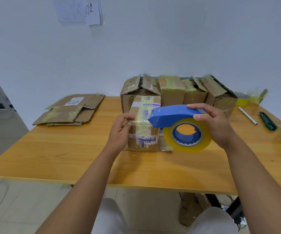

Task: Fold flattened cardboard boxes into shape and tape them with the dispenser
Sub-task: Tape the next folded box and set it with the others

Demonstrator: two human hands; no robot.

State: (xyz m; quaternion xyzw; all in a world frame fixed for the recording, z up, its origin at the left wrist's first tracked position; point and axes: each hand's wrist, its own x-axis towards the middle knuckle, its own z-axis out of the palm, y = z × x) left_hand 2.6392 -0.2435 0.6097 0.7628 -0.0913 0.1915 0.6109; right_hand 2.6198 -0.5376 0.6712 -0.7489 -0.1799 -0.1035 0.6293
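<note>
From my head view, my right hand (215, 125) grips the blue tape dispenser (178, 124) above the counter (69, 157), fingers curled over its top, while my left hand (121, 130) pinches the pulled-out tape end (136, 121) against the small box (144, 125). That box stands mid-counter, the folded boxes (178, 92) along the far edge behind it and the flattened cardboard (70, 109) at the far left corner.
</note>
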